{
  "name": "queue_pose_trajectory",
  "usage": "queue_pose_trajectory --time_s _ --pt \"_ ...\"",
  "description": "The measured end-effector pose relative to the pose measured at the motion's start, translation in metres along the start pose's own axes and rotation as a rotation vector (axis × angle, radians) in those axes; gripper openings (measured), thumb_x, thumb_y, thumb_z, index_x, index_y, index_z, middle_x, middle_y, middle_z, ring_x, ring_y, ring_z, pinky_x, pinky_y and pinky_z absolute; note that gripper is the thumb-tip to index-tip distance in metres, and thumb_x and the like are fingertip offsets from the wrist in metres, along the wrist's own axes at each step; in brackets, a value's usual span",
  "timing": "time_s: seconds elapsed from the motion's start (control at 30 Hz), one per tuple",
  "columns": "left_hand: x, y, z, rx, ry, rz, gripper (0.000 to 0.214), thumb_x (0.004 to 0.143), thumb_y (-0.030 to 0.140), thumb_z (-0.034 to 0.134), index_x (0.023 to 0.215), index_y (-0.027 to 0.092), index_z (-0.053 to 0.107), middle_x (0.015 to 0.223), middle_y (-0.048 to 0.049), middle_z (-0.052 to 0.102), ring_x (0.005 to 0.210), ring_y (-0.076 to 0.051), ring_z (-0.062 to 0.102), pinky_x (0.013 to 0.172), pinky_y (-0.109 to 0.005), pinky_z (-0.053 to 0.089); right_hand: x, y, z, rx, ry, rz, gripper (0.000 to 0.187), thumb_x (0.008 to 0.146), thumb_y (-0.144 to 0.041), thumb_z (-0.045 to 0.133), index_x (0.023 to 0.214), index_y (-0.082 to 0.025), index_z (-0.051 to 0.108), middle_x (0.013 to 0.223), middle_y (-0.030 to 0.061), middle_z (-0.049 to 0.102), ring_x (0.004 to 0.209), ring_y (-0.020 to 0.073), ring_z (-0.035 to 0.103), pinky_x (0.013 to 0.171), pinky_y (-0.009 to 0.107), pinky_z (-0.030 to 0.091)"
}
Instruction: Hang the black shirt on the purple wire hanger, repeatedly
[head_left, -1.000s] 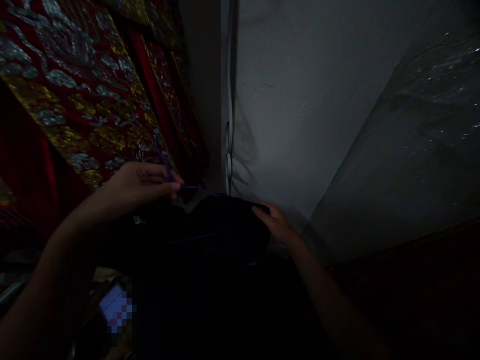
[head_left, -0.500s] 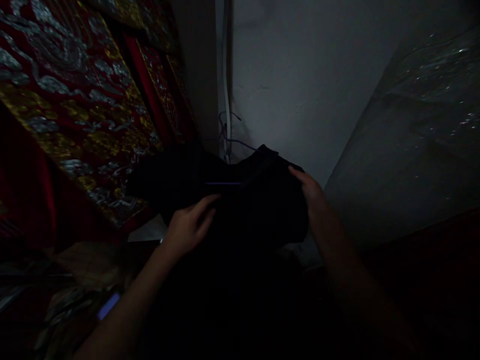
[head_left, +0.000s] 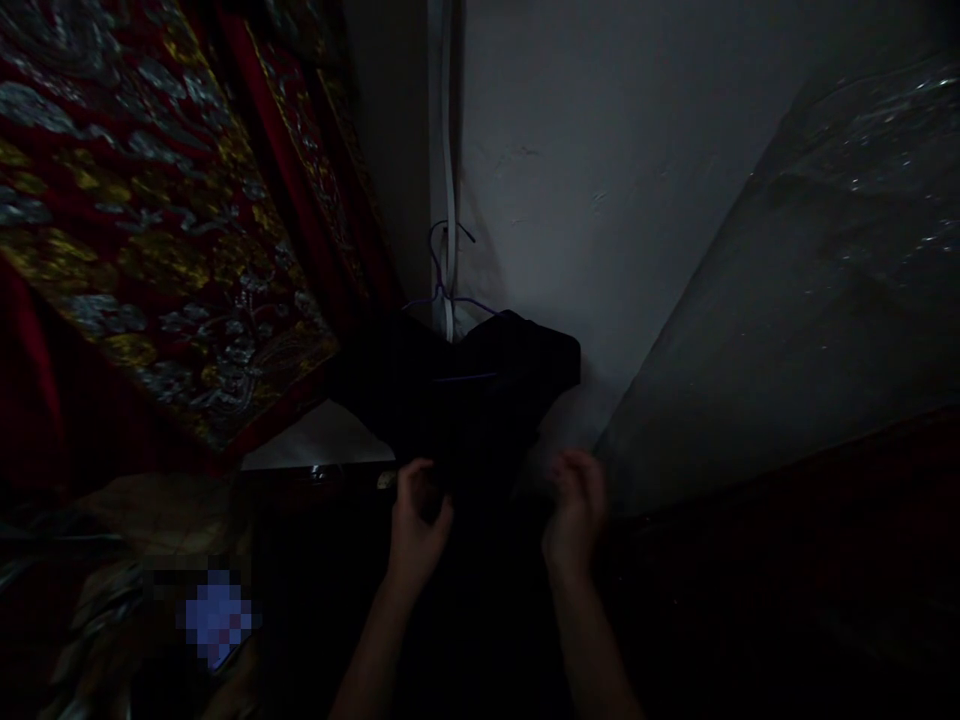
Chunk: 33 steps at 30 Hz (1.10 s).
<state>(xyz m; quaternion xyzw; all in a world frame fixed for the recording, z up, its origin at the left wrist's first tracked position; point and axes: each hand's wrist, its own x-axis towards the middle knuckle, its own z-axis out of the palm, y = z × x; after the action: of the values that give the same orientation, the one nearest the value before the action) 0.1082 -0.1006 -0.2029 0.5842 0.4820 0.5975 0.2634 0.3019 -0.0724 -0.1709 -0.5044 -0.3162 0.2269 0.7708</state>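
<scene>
A black garment [head_left: 480, 410] hangs from a thin purple wire hanger [head_left: 437, 265] against the wall. The room is very dark, so its folds barely show. My left hand [head_left: 417, 525] is at the garment's lower left part, thumb and forefinger apart in a curve; whether it touches the cloth is hard to see. To the right of the cloth is my right hand [head_left: 575, 510], off the garment, its fingers loosely bent, a little blurred and with nothing visible in them.
Red cloth [head_left: 142, 230] with gold and silver embroidery hangs on the left. A pale strip or cable [head_left: 450, 150] runs down the wall [head_left: 585, 170]. Clear plastic sheeting [head_left: 840, 270] covers the right side. A lit bluish screen [head_left: 217, 615], pixelated, shows at lower left.
Both hands have come off the garment's upper part and moved lower, the right one letting go of its shoulder edge. The garment now hangs straighter, and more of the hanger shows.
</scene>
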Motion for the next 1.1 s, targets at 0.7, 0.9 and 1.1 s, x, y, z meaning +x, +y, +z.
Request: queue_pose_trajectory --time_s 0.7,0.9,1.1 --pt "-0.026 0.006 0.017 -0.197 0.138 -0.161 0.071 0.085 0.02 0.07 0.147 0.024 0.036 0.086 0.0022 0.066 0.083 -0.015 0.068 0.09 -0.033 0.053 -0.058 -0.008 0.017 -0.418 -1.0 0.228 0.014 0.087 -0.029 0.053 0.08 -0.019 0.061 0.059 -0.002 0.057 0.056 0.0137 0.055 0.055 0.024 0.039" --pt "-0.025 0.006 0.023 -0.15 0.064 -0.133 0.062 0.091 0.021 0.064 0.145 0.025 0.035 0.088 0.0009 0.065 0.088 -0.018 0.067 0.091 -0.035 0.051 -0.033 -0.019 0.047 -0.052 -0.826 0.572 0.024 0.068 -0.039 0.067 0.063 -0.017 0.062 0.041 -0.0091 0.039 0.037 0.0053 0.029 0.04 0.021 0.019" --pt "-0.011 0.002 0.046 -0.099 -0.019 -0.077 0.048 0.092 0.021 0.061 0.135 0.024 0.04 0.086 0.0002 0.062 0.082 -0.017 0.065 0.08 -0.032 0.052 0.036 -0.099 0.121 0.229 -0.76 0.369 0.022 0.067 -0.034 0.076 0.064 -0.015 0.065 0.041 -0.012 0.032 0.037 0.0025 0.023 0.039 0.02 0.016"
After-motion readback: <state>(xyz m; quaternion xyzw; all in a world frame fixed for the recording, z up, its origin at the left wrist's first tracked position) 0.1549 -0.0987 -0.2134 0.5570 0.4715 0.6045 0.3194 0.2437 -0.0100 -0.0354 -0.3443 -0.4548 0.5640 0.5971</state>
